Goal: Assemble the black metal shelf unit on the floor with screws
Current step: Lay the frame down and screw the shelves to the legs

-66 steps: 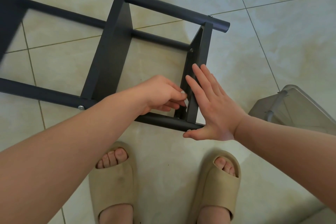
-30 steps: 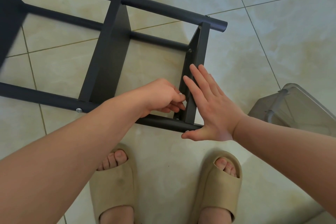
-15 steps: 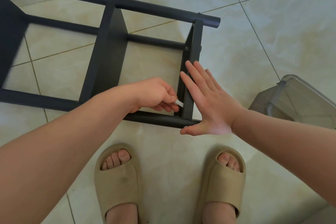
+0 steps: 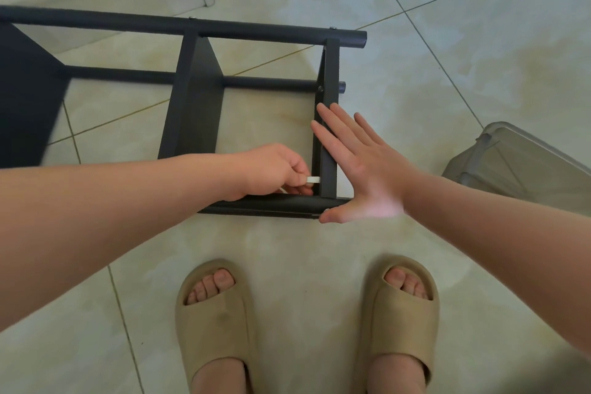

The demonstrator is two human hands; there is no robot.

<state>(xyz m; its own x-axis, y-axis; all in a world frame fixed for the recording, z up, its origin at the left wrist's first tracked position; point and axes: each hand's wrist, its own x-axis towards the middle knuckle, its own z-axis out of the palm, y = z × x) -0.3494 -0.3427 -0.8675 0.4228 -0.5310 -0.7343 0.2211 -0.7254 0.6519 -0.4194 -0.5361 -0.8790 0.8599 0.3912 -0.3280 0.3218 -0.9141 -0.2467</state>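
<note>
Nearest the camera, two feet in beige slippers [image 4: 217,323] stand on the tiled floor [image 4: 479,41]. Just beyond the toes, the black metal shelf unit [image 4: 198,99] lies on its side on the tiles, its near tube [image 4: 275,203] running across in front of the feet.

The left hand [image 4: 275,169] has its fingers curled, pinching a small pale tool [image 4: 312,180] (too little of it shows to name it) against the inner side of the end panel [image 4: 329,73], low down by the near tube. The right hand [image 4: 361,163] is spread, fingers straight and laid flat on the panel's outer face, thumb touching the end of the near tube.

Farther up the same panel a screw [image 4: 319,88] sits where the middle rod meets it. The far tube [image 4: 224,29] crosses beyond. To the right, apart from the frame, stands a clear plastic container [image 4: 527,166].
</note>
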